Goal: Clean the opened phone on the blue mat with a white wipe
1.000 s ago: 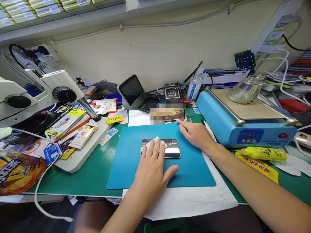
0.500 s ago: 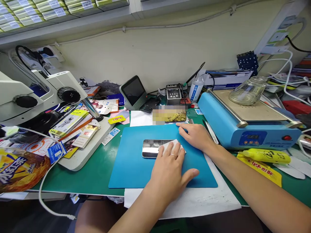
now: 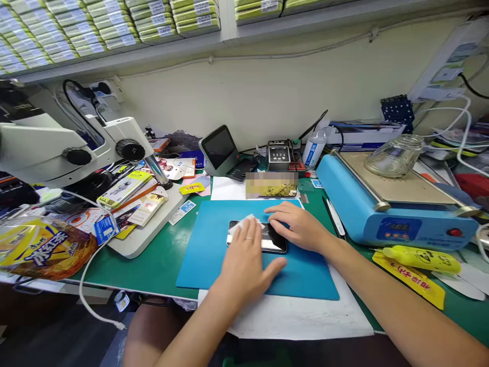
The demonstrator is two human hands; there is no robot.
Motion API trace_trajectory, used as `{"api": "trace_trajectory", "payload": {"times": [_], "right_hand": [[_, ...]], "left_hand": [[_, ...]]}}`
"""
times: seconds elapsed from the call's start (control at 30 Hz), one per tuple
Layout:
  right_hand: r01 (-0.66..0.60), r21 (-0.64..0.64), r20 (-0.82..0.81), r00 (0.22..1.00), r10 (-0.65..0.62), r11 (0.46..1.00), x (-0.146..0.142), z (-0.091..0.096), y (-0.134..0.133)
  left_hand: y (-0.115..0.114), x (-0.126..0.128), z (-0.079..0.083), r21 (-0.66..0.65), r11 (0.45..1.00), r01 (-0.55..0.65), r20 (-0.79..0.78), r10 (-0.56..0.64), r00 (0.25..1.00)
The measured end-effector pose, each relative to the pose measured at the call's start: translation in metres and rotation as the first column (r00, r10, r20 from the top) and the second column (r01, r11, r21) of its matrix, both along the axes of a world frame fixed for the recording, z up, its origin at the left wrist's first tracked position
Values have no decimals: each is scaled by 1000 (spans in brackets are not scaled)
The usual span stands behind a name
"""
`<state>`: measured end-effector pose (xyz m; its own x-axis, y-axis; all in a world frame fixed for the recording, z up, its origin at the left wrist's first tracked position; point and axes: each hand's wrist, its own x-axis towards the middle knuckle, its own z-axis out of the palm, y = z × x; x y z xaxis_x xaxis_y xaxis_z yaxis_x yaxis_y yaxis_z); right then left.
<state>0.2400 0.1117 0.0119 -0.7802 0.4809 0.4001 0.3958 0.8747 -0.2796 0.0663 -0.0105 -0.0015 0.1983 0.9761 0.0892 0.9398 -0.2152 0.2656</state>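
A phone with a shiny, reflective face lies flat on the blue mat. My left hand rests on its left half, fingers flat and together, pressing a small white wipe against the glass. My right hand lies over the phone's right end, fingers curved down on its far edge. A ring shows on my left hand.
A microscope on a white base stands at the left among packets and a snack bag. A blue heating machine with a glass jar stands on the right. A small screen, a bottle and a yellow tube lie around.
My left hand slid the wipe to the phone's right end, then back to its left. My right hand moved from the mat's far edge onto the phone's right end.
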Motion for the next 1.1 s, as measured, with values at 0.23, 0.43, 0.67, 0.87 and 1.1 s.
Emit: {"api": "trace_trajectory", "payload": {"times": [0.23, 0.43, 0.67, 0.87, 1.1], "right_hand": [[4, -95, 1, 1000, -4, 995, 8, -2, 5], [24, -150, 56, 998, -16, 988, 5, -2, 6], [93, -201, -2, 995, -96, 975, 4, -7, 10], [131, -190, 38, 991, -126, 973, 4, -8, 10], [145, -222, 55, 989, -136, 964, 2, -9, 14]], "left_hand": [[-30, 20, -6, -3, 991, 130, 46, -130, 990], [-22, -21, -6, 18, 1000, 8, -43, -7, 999], [5, 23, 3, -29, 996, 79, 12, -79, 997], [-27, 23, -2, -27, 992, 122, 47, -120, 992], [-3, -13, 3, -5, 1000, -14, -35, 13, 999]]}}
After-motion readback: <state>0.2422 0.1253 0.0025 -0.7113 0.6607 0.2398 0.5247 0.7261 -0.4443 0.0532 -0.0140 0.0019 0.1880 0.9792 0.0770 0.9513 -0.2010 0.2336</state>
